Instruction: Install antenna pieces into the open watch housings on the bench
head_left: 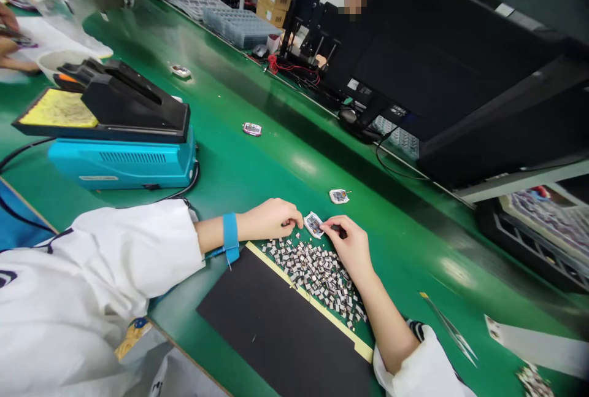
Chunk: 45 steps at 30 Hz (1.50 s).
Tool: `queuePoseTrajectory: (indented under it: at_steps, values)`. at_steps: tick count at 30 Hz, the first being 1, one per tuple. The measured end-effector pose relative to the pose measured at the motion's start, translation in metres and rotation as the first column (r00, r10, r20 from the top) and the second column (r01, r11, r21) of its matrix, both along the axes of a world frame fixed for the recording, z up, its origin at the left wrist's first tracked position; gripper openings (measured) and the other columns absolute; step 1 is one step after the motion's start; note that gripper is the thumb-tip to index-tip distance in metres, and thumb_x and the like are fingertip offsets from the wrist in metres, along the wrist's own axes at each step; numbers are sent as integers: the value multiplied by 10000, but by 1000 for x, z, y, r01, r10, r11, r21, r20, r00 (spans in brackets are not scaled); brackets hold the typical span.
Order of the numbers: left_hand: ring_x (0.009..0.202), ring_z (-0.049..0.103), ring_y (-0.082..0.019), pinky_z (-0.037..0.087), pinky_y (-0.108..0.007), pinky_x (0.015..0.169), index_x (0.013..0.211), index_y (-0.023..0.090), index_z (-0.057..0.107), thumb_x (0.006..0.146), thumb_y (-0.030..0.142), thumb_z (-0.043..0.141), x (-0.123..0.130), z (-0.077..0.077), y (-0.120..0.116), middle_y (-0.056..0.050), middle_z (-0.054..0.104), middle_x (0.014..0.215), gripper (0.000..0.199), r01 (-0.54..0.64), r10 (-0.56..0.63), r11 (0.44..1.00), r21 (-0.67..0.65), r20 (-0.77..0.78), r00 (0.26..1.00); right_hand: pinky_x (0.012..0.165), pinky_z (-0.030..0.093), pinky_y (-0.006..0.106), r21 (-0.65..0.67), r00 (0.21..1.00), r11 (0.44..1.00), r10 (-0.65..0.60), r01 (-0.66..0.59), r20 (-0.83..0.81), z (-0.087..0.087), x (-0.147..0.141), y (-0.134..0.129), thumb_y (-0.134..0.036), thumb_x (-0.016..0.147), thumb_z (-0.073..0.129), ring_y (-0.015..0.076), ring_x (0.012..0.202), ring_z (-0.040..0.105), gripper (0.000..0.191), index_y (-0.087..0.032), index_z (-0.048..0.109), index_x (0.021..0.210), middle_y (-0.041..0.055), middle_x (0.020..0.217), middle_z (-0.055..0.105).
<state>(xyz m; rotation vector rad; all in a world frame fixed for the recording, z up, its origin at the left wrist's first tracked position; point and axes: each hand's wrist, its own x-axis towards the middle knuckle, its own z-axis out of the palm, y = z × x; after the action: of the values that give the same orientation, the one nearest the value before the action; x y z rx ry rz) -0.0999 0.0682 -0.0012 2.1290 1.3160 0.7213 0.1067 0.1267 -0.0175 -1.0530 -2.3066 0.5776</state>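
Observation:
A small white-rimmed electronic device (313, 225) with a circuit board in it lies on the green table between my hands. My right hand (352, 243) has thumb and forefinger closed at the device's right edge. My left hand (276, 219), a blue strap (230, 237) on its wrist, is closed with curled fingers just left of the device. Whether its fingertips hold some tiny thing is not visible. Below both hands spreads a pile of small silvery components (317, 271), bordered by a yellow strip on a black sheet (280, 323).
Similar devices (339, 196) (252, 129) (180, 71) lie in a line up the table. A blue soldering station (122, 161) with a black stand (138, 102) is at left. Tweezers (448, 326) lie at right. Black monitors (442, 47) stand behind; another person's hand (16, 47) is far left.

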Motion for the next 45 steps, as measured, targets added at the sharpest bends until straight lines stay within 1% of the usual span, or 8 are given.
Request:
queuePoseTrajectory:
  at_steps: [7,16,22,28,34,39,42,45]
  values:
    - [580,565,-70,431,-145,580,937,149,579,649,68,492,-9,-6,3,25,635,716,311,-131,138,987,-88,76,988,740,447,307,57,993,997,49,-55,112,11,8,-7,-393,740,567,176,840,539,277,-191,573,930,57,921,579]
    - [673,567,-104,453,-194,643,963,137,571,669,46,468,-20,-1,7,-13,616,781,324,-163,164,986,-21,33,986,752,455,302,35,984,993,105,-111,142,5,6,-6,-354,766,545,168,857,533,302,-185,551,1017,64,955,556]
    - [870,555,-125,437,-214,771,988,178,562,729,57,441,-25,5,5,-16,592,955,310,16,-13,996,83,-36,999,646,464,259,3,988,994,110,-111,106,3,6,-2,-348,768,548,143,787,532,307,-187,547,1030,60,954,545]
    - [1008,530,-122,401,-227,888,1039,239,572,775,-2,329,-25,-9,18,4,607,1043,432,178,-160,974,137,-136,978,605,464,253,-8,990,993,116,-116,83,3,4,-1,-336,769,549,121,698,517,308,-189,551,1040,56,957,550]
    - [856,602,-173,466,-263,774,933,180,626,796,128,462,-33,-6,19,-39,658,912,221,129,-96,973,189,-176,980,587,477,264,20,991,994,106,-108,81,3,5,0,-364,749,566,110,633,512,319,-171,567,1004,62,959,571]
    - [751,611,-123,480,-207,692,893,156,621,779,138,496,-18,11,20,-27,658,863,170,17,16,963,270,-121,993,712,486,284,65,991,991,116,-120,72,5,3,0,-339,734,585,151,800,561,308,-152,583,978,69,958,586]
    - [748,601,-106,477,-189,695,847,151,626,763,140,522,1,17,28,-19,647,854,135,51,-15,952,302,-120,993,793,463,302,77,990,989,120,-126,67,5,3,1,-314,716,608,167,870,553,309,-137,599,969,71,937,590]
    - [765,596,-129,478,-225,707,836,149,630,761,137,521,17,14,37,-26,643,841,133,127,-83,947,295,-159,984,757,464,300,62,992,992,108,-111,59,4,5,2,-308,718,607,166,835,546,329,-128,601,994,73,903,577]
